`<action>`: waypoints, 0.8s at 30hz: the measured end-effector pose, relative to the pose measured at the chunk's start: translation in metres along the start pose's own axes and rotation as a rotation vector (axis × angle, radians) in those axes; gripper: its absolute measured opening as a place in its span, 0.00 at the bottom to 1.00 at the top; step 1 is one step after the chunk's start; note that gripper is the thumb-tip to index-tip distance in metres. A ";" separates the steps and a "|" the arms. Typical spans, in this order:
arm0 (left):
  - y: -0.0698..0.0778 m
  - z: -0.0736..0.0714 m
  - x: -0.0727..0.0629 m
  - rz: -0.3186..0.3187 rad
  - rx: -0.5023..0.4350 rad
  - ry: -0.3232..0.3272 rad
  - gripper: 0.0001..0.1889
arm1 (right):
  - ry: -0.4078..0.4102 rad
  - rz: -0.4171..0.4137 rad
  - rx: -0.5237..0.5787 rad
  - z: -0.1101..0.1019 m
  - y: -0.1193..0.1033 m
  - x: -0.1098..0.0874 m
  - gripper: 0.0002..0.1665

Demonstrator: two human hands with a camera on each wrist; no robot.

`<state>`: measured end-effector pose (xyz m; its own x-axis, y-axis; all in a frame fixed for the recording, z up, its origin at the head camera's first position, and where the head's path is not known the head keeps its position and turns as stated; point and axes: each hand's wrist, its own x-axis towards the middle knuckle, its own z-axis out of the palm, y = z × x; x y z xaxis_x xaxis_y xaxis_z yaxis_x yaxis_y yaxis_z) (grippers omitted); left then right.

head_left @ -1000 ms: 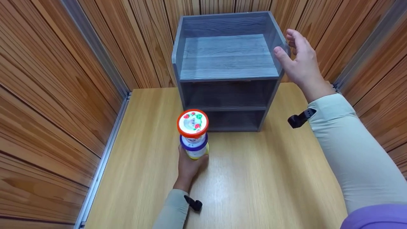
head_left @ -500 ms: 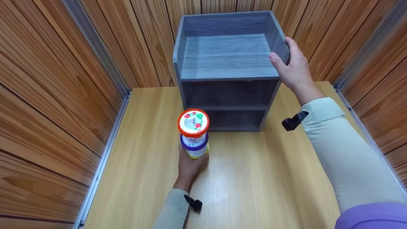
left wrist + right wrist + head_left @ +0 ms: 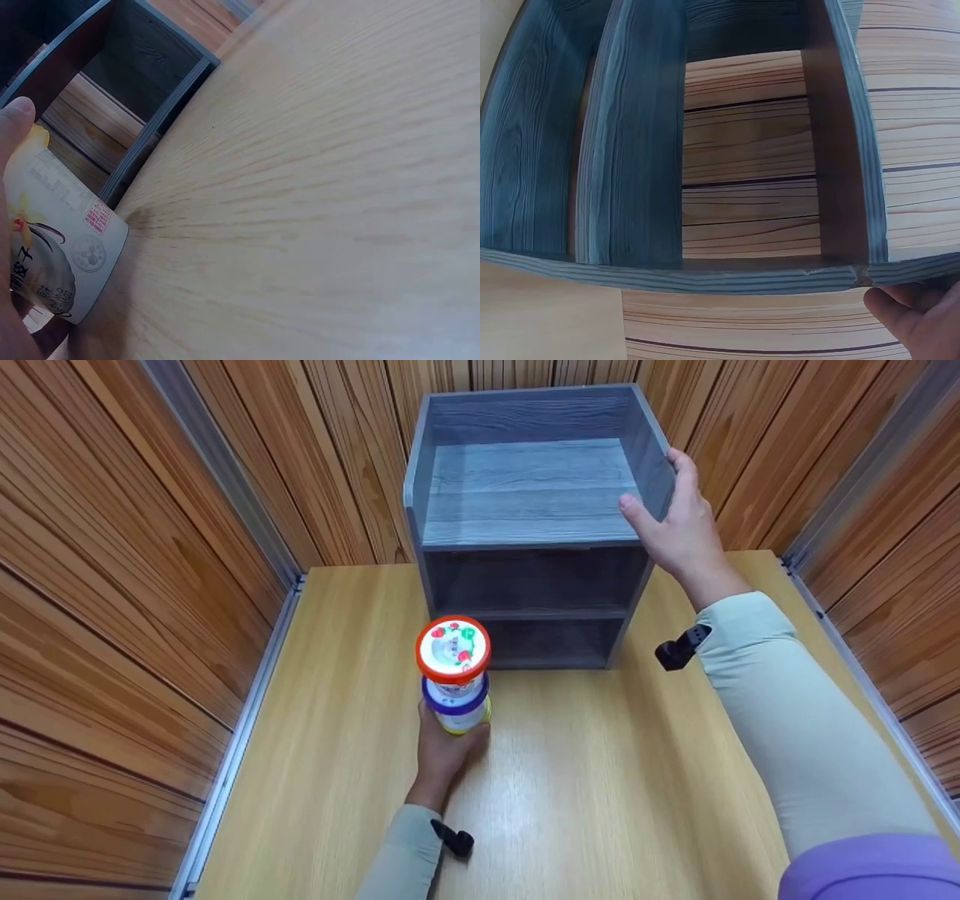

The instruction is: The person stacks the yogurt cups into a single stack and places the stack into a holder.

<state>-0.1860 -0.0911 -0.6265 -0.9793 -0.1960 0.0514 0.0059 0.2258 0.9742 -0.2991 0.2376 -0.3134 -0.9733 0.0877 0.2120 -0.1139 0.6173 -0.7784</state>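
Tubs stand stacked on the table in front of the shelf unit's left side. On top is a red-lidded tub (image 3: 453,649), with strawberries printed on its lid. Beneath it sits a purple-lidded tub (image 3: 457,699). A yellow-lidded tub (image 3: 67,232), printed with a vanilla flower, forms the base, mostly hidden in the head view. My left hand (image 3: 444,746) grips this lowest tub, thumb on its near right side. At the right side panel of the grey shelf unit (image 3: 532,487), my right hand (image 3: 679,529) lies with fingers along the outside and thumb spread toward the front.
The shelf unit has a top tray and two compartments below, all bare, standing near the back wall (image 3: 360,457). Wood-panelled walls close in the left and right. Light wooden tabletop (image 3: 570,765) extends in front of the unit.
My right hand has moved left and slightly down, from beside the shelf unit to its right side panel. The left hand and the stacked tubs have stayed in place.
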 end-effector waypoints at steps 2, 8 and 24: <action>0.000 0.000 0.000 -0.004 0.005 0.001 0.60 | -0.002 0.000 -0.001 0.001 0.001 0.000 0.54; 0.003 0.000 0.001 -0.018 0.011 -0.012 0.59 | 0.002 -0.004 -0.015 0.002 0.002 0.001 0.54; 0.025 0.009 0.006 -0.065 -0.007 -0.063 0.60 | 0.002 -0.005 -0.037 0.003 0.004 0.000 0.55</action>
<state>-0.1937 -0.0785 -0.6041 -0.9885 -0.1492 -0.0262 -0.0573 0.2082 0.9764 -0.3006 0.2380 -0.3184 -0.9723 0.0857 0.2173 -0.1117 0.6465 -0.7547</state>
